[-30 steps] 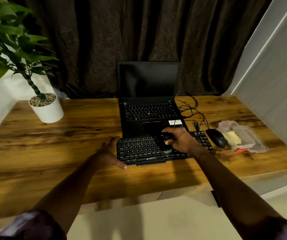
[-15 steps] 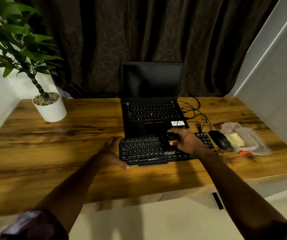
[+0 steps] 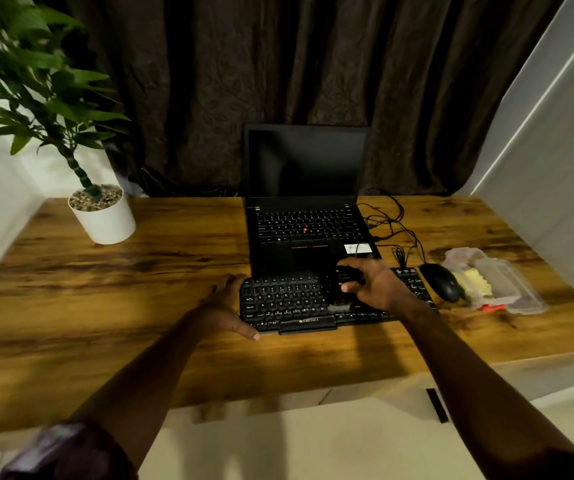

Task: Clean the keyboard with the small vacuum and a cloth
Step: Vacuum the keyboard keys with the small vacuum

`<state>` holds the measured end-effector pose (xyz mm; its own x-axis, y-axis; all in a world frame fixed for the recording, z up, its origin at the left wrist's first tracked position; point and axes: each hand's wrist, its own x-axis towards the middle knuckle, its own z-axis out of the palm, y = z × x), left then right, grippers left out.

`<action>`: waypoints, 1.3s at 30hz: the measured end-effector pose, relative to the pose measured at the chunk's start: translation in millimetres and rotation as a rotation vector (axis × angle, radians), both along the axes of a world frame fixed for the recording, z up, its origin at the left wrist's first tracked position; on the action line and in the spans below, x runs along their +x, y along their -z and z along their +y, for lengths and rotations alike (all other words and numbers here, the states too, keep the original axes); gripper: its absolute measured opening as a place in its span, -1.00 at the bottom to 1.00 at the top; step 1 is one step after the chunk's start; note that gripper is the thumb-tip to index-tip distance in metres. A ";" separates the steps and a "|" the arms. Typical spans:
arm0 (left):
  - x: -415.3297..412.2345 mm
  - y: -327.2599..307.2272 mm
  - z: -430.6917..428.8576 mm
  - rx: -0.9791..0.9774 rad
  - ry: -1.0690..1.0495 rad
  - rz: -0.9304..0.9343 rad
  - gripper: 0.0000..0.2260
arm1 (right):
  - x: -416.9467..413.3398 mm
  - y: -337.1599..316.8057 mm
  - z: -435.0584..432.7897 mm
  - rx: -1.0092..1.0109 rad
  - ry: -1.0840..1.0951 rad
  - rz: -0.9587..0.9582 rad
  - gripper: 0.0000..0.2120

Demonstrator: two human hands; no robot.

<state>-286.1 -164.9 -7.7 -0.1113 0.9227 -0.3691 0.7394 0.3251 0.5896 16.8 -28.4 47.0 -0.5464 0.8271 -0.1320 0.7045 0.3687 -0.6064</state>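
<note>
A black external keyboard (image 3: 285,301) lies on the wooden desk (image 3: 140,289) in front of an open laptop. My right hand (image 3: 377,284) grips a small black vacuum (image 3: 342,289) that stands on the middle of the keyboard, nozzle down on the keys. My left hand (image 3: 224,306) rests against the keyboard's left end, thumb along its front corner, fingers spread on the desk. A yellow cloth (image 3: 474,285) lies folded inside a clear plastic box (image 3: 507,289) at the right.
The black laptop (image 3: 306,216) stands open behind the keyboard, screen dark. A black mouse (image 3: 441,282) and tangled cables (image 3: 393,226) lie to the right. A potted plant (image 3: 103,213) stands at the back left. A grey wall panel borders the right.
The vacuum has slid slightly along the middle of the keyboard under my right hand. My left hand has stayed at the keyboard's left end. The view shifted a little to the left.
</note>
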 end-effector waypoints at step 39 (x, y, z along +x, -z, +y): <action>1.6 -0.1 -1.2 -0.002 -0.014 0.037 0.21 | -31.8 5.4 -12.3 0.077 -0.022 -0.039 -0.51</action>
